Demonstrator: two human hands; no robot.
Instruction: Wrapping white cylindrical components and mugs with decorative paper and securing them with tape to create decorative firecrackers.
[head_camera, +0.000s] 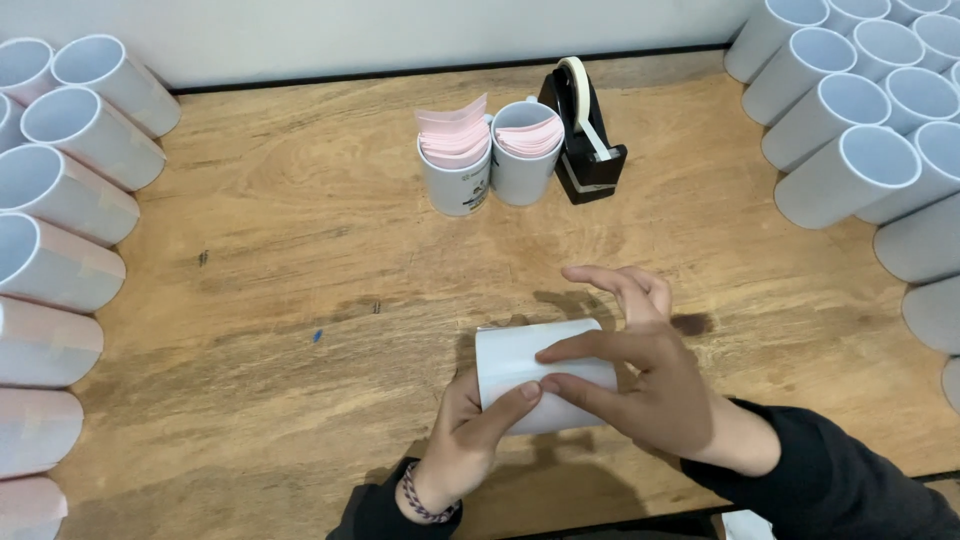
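Note:
A white mug (520, 362) wrapped in white paper lies on its side just above the wooden table (300, 260), near the front edge. My left hand (465, 445) grips it from below, thumb pressed on the paper. My right hand (640, 370) rests on the mug's right side, with thumb and forefinger pinching the paper near the left thumb and the other fingers spread. A braided band circles my left wrist.
Two white mugs (490, 160) stuffed with pink sheets stand at the back centre, beside a black tape dispenser (585, 135). Several wrapped mugs lie stacked along the left edge (60, 190). Several plain white mugs are piled at the right (850, 150).

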